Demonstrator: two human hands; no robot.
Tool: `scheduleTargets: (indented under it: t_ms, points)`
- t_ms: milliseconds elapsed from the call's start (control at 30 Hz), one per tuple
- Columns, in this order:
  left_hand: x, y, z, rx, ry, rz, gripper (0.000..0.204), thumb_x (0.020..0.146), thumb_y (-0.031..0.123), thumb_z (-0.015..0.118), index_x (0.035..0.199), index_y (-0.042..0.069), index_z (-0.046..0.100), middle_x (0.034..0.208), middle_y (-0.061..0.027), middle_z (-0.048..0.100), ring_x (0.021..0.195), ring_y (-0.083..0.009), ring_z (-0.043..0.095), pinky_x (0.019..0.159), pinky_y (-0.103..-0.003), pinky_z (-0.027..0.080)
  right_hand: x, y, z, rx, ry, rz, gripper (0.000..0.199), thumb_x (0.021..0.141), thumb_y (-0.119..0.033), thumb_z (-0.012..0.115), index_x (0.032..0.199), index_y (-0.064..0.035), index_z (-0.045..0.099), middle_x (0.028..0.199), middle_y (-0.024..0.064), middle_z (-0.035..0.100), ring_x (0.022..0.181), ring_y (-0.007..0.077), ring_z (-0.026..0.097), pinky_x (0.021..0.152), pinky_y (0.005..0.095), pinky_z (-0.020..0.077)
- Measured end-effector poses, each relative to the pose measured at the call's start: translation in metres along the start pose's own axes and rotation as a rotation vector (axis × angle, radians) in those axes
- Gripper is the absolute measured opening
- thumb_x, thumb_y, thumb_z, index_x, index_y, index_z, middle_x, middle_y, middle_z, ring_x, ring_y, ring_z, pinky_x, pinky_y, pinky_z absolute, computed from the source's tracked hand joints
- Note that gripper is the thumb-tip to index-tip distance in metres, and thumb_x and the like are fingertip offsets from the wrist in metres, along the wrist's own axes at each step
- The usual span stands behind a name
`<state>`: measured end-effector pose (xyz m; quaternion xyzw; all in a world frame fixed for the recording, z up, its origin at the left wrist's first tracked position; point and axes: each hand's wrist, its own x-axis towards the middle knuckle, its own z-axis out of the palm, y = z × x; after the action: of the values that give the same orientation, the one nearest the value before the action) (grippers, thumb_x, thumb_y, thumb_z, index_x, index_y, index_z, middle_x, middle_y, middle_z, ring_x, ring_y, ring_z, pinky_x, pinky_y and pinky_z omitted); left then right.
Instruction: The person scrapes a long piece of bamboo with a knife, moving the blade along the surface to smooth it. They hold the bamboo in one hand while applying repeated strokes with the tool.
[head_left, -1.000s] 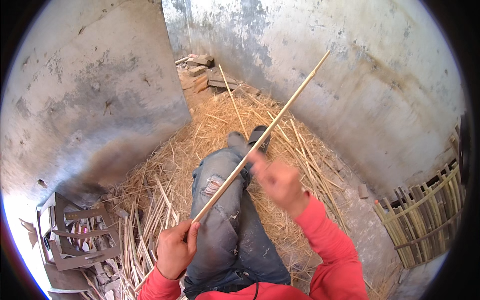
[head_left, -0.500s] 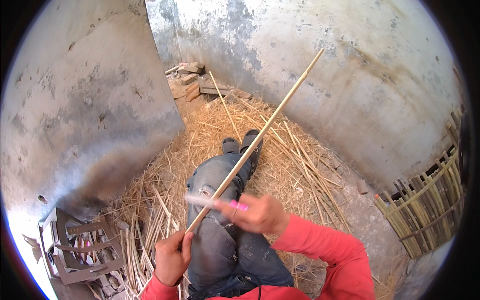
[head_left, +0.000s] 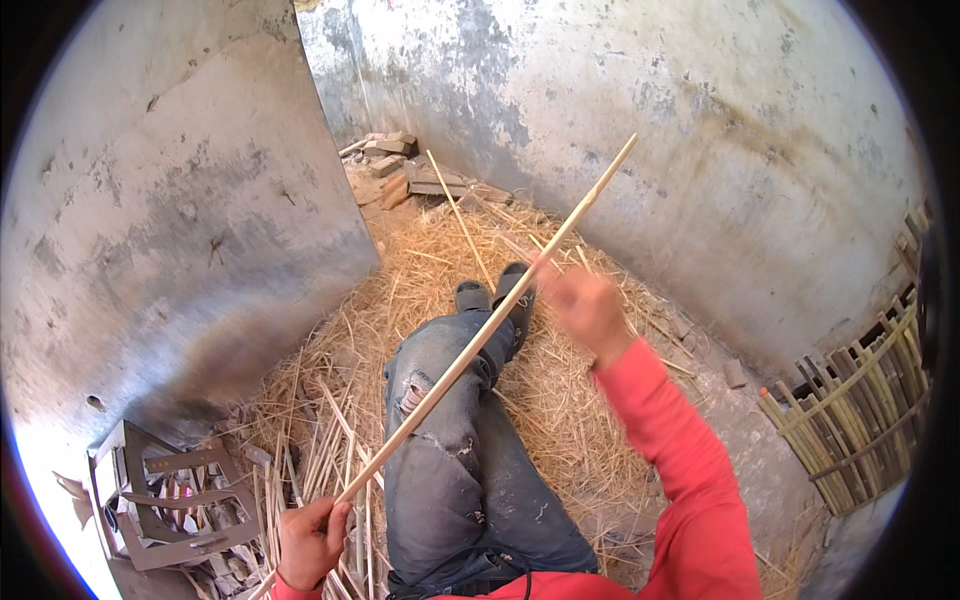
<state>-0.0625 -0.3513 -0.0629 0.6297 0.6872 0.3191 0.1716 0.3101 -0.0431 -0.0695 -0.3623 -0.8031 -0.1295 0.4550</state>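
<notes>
A long pale peeled stick (head_left: 455, 368) slants from lower left to upper right across my legs (head_left: 430, 470). My left hand (head_left: 308, 545) is closed around its lower part, thumb laid along it. My right hand (head_left: 585, 305), blurred by motion, is at the stick's upper half, beyond my knees. It is closed on a knife (head_left: 516, 247), whose blade shows only as a faint smear crossing the stick; the handle is hidden by the fingers.
Straw-like shavings (head_left: 570, 400) cover the floor. Thin sticks (head_left: 340, 420) lie at my left, beside a broken brown frame (head_left: 190, 500). Bricks (head_left: 390, 150) are piled in the far corner. A fence of bound sticks (head_left: 850, 415) leans at the right, near the stained wall (head_left: 700, 180).
My right hand with the knife has moved up along the stick, away from me. My left hand and the stick's lower end have shifted down and left.
</notes>
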Motion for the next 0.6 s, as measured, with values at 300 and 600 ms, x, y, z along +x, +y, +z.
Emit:
scheduleTargets:
  t_ms: [300, 600]
  points:
    - [-0.001, 0.009, 0.003, 0.054, -0.011, -0.036, 0.015, 0.095, 0.009, 0.071, 0.087, -0.002, 0.076, 0.052, -0.0073, 0.058, 0.045, -0.013, 0.057, 0.048, -0.029, 0.041, -0.045, -0.145, -0.024, 0.228, -0.342, -0.311, 0.039, 0.098, -0.03, 0.066, 0.137, -0.0248, 0.067, 0.064, 0.002, 0.049, 0.045, 0.0163, 0.051, 0.037, 0.0352, 0.0454]
    - [-0.005, -0.013, 0.001, -0.089, 0.059, -0.143, 0.023, 0.1, 0.012, 0.066, 0.086, -0.004, 0.074, 0.056, -0.0034, 0.061, 0.05, -0.0077, 0.056, 0.049, -0.026, 0.041, -0.025, -0.056, -0.021, 0.102, -0.147, -0.348, 0.044, 0.093, -0.022, 0.077, 0.136, -0.0266, 0.069, 0.058, -0.0043, 0.048, 0.042, 0.0093, 0.043, 0.034, 0.028, 0.0357]
